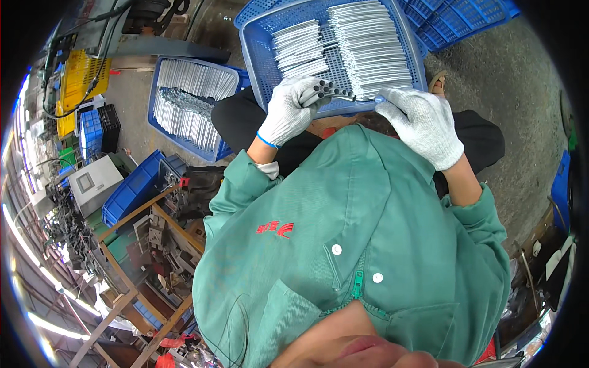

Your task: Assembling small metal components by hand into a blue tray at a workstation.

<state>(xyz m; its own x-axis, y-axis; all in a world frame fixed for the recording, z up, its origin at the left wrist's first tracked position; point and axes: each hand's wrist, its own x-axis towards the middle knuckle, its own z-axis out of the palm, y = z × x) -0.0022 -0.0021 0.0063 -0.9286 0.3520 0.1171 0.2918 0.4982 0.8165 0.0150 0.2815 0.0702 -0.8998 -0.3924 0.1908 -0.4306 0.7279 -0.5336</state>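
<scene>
My left hand (289, 108), in a white knitted glove with a blue cuff edge, is closed round a small bundle of metal tubes (324, 90). Their dark open ends point toward the right. My right hand (423, 122), gloved the same way, is at the near right rim of a blue plastic basket (250, 43). Its thumb and fingers are drawn together, a little apart from the bundle; whatever they may hold is hidden. Inside the basket lie a wide stack of silvery tubes (374, 46) and a smaller stack (299, 46) to its left.
A second blue basket (153, 116) of tubes stands at the left, with crumpled wrapping (184, 101) across them. Another blue crate (457, 24) is at the far right. Leftward are a grey control box (95, 184), a blue bin (132, 190) and a wooden-framed rack (123, 264) of metal parts.
</scene>
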